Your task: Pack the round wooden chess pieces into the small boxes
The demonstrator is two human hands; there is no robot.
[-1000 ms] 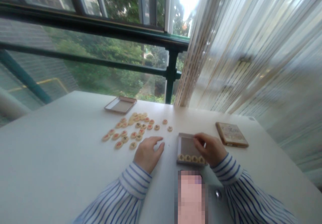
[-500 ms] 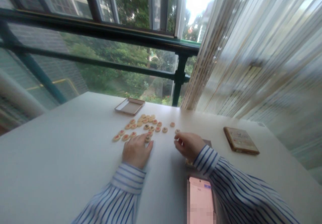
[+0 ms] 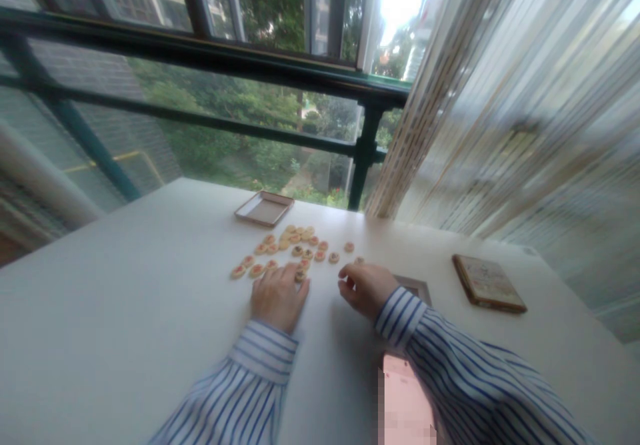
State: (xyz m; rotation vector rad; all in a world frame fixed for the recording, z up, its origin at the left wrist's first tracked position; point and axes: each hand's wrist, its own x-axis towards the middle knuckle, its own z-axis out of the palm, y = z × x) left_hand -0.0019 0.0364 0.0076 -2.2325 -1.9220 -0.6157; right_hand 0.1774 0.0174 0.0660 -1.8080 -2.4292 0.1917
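Note:
Several round wooden game pieces (image 3: 293, 250) with red or dark marks lie scattered on the white table (image 3: 125, 298). My left hand (image 3: 278, 296) rests flat on the table, fingers stretched over the nearest pieces. My right hand (image 3: 366, 287) hovers just right of the pieces with fingers curled in a pinch; what it holds, if anything, is hidden. Behind my right wrist, a corner of a small open box (image 3: 417, 288) shows, mostly covered by my striped sleeve.
An empty shallow tray (image 3: 264, 208) sits at the table's far edge by the window railing. A flat wooden box lid (image 3: 489, 282) lies at the right. A phone (image 3: 406, 402) lies near the front edge. A curtain (image 3: 500, 118) hangs at the right.
My right hand left the small box and moved left toward the scattered pieces. My left hand slid forward onto the nearest pieces. The view shifted slightly.

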